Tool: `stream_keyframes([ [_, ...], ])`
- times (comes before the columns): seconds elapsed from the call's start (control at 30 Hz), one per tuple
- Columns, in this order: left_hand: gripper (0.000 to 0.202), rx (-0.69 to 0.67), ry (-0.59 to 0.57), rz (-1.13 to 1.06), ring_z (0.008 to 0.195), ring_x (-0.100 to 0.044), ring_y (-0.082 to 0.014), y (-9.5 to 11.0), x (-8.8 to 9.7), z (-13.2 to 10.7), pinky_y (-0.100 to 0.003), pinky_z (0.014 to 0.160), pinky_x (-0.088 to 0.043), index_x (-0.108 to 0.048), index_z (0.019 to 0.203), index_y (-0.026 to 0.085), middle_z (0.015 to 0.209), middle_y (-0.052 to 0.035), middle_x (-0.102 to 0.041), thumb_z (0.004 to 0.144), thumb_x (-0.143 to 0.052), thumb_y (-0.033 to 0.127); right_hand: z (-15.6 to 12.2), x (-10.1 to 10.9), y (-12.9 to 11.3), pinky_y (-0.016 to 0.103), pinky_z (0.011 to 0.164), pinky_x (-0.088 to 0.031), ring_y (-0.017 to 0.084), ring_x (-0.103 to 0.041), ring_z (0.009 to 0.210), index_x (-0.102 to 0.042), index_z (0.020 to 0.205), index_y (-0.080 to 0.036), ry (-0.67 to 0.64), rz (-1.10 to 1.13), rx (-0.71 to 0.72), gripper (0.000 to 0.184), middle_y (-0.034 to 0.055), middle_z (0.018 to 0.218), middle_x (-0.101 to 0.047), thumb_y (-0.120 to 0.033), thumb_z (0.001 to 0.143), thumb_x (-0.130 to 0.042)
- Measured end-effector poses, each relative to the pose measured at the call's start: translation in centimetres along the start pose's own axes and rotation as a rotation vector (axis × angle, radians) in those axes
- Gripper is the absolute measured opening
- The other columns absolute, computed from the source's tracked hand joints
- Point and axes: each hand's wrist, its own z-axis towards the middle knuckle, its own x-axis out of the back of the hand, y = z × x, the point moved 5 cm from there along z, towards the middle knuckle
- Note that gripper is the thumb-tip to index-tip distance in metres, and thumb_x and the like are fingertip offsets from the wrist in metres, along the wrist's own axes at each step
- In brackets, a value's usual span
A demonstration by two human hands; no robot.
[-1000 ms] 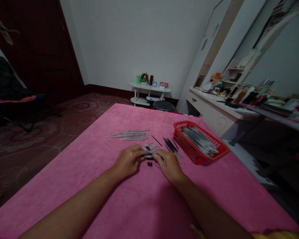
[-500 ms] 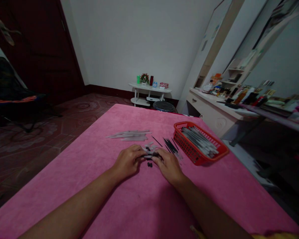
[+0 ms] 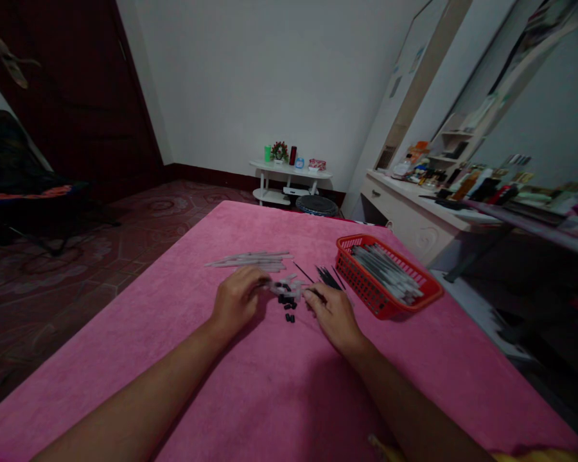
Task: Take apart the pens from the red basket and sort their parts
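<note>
I see one red basket (image 3: 361, 285) of pale pens on the pink worktop (image 3: 270, 398). Left of the basket lies a fan of thin black refills (image 3: 328, 276), too blurred to count. Further left is one small heap of pale pen parts (image 3: 291, 287) with about five black caps (image 3: 289, 307). Furthest left is one pile of pale barrels (image 3: 253, 260). My left hand (image 3: 235, 301) and right hand (image 3: 336, 316) curl at the heap; I cannot tell whether either grips anything.
</note>
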Motion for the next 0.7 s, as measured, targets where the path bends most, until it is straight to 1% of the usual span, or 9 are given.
stream_keyframes([
  [0.07,0.007,0.179,0.197,-0.189,0.080,-0.062,-0.0167,-1.1,1.1,0.2,-0.029,0.076,-0.050,-0.063,0.085,0.018,0.084,-0.0042,-0.066,0.078,-0.062,0.016,0.3,0.8,0.7,0.024,0.064,-0.040,0.016,-0.060,0.071,-0.066,0.083,-0.021,0.046,-0.061,-0.014,0.017,0.0012,0.077,-0.067,-0.029,0.088,-0.052],
  [0.13,0.011,0.376,0.335,-0.429,0.077,-0.064,-0.0160,-2.3,1.3,0.1,-0.028,0.072,-0.053,-0.060,0.083,0.017,0.083,-0.0031,-0.066,0.074,-0.067,0.018,0.6,1.3,1.4,0.025,0.070,-0.041,0.017,-0.062,0.077,-0.068,0.085,-0.021,0.052,-0.150,-0.021,0.011,0.0021,0.084,-0.069,-0.022,0.083,-0.057],
  [0.2,0.022,0.550,0.388,-0.687,0.071,-0.065,-0.0160,-3.2,0.7,-0.3,-0.030,0.067,-0.055,-0.058,0.082,0.016,0.082,-0.0024,-0.066,0.068,-0.074,0.023,0.7,1.5,2.0,0.025,0.072,-0.042,0.017,-0.062,0.081,-0.069,0.088,-0.022,0.023,-0.230,-0.025,0.013,0.0023,0.088,-0.068,-0.018,0.080,-0.059],
  [0.27,0.030,0.668,0.386,-0.919,0.065,-0.065,-0.0155,-3.5,-0.2,-0.6,-0.034,0.065,-0.058,-0.057,0.084,0.016,0.081,-0.0012,-0.066,0.064,-0.078,0.024,0.7,1.5,2.2,0.024,0.073,-0.041,0.016,-0.062,0.082,-0.069,0.088,-0.022,-0.012,-0.291,-0.028,0.015,0.0022,0.089,-0.068,-0.016,0.080,-0.059],
  [0.33,0.034,0.728,0.364,-1.083,0.063,-0.066,-0.0152,-3.6,-0.9,-0.8,-0.041,0.068,-0.059,-0.056,0.086,0.016,0.080,0.0003,-0.066,0.063,-0.080,0.023,0.6,1.4,2.2,0.024,0.073,-0.040,0.016,-0.062,0.084,-0.069,0.089,-0.022,-0.042,-0.344,-0.032,0.015,0.0020,0.090,-0.067,-0.015,0.080,-0.059],
  [0.43,0.037,0.776,0.342,-1.178,0.062,-0.066,-0.0147,-3.6,-1.3,-1.1,-0.045,0.071,-0.060,-0.055,0.087,0.016,0.078,0.0019,-0.066,0.061,-0.081,0.017,0.6,1.4,2.2,0.025,0.072,-0.039,0.017,-0.062,0.086,-0.069,0.089,-0.023,-0.086,-0.429,-0.064,0.013,0.0020,0.092,-0.067,-0.019,0.081,-0.060],
  [0.53,0.038,0.803,0.334,-1.182,0.063,-0.067,-0.0149,-3.7,-1.2,-1.1,-0.043,0.072,-0.060,-0.054,0.087,0.015,0.077,0.0020,-0.066,0.060,-0.081,0.014,0.5,1.3,2.3,0.026,0.070,-0.038,0.017,-0.062,0.086,-0.069,0.091,-0.023,-0.149,-0.480,-0.096,0.012,0.0023,0.093,-0.067,-0.025,0.081,-0.063],
  [0.6,0.037,0.813,0.328,-1.182,0.065,-0.068,-0.0152,-3.7,-1.2,-1.0,-0.042,0.074,-0.060,-0.055,0.086,0.015,0.076,0.0016,-0.066,0.060,-0.081,0.015,0.5,1.4,2.2,0.026,0.069,-0.037,0.018,-0.062,0.086,-0.069,0.089,-0.022,-0.183,-0.498,-0.095,0.010,0.0028,0.093,-0.067,-0.024,0.079,-0.065],
  [0.7,0.036,0.829,0.318,-1.166,0.066,-0.069,-0.0153,-3.7,-1.3,-1.1,-0.036,0.074,-0.060,-0.056,0.083,0.013,0.074,0.0009,-0.067,0.059,-0.083,0.017,0.5,1.6,1.6,0.027,0.069,-0.036,0.020,-0.062,0.088,-0.065,0.086,-0.020,-0.155,-0.504,-0.078,0.007,0.0054,0.092,-0.068,-0.021,0.079,-0.064],
])
